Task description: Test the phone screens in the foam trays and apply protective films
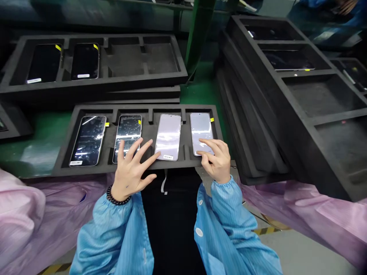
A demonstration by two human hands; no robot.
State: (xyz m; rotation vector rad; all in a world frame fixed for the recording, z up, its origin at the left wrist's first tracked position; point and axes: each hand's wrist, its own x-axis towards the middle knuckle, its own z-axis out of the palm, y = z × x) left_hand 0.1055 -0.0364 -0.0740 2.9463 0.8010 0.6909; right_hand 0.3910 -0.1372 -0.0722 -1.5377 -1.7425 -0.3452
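Observation:
Four-bay black foam tray (63, 162) lies before me with a smartphone in each bay. The far-left phone (88, 139) and the one beside it (129, 128) have dark, reflective screens. Lit pale screens show on the third phone (168, 131) and the far-right phone (201, 126). My left hand (127, 170) is spread over the second phone's lower part, its index fingertip at the third phone's lower left corner. My right hand (217, 160) has fingertips on the far-right phone's lower screen, the other fingers partly curled; it grips nothing.
Behind stands another foam tray (120, 83) with two dark phones on its left side. To the right rises a stack of foam trays (252, 76), phones in the top one's far bays. A green post (199, 34) stands between them. Pink sleeves of people flank me.

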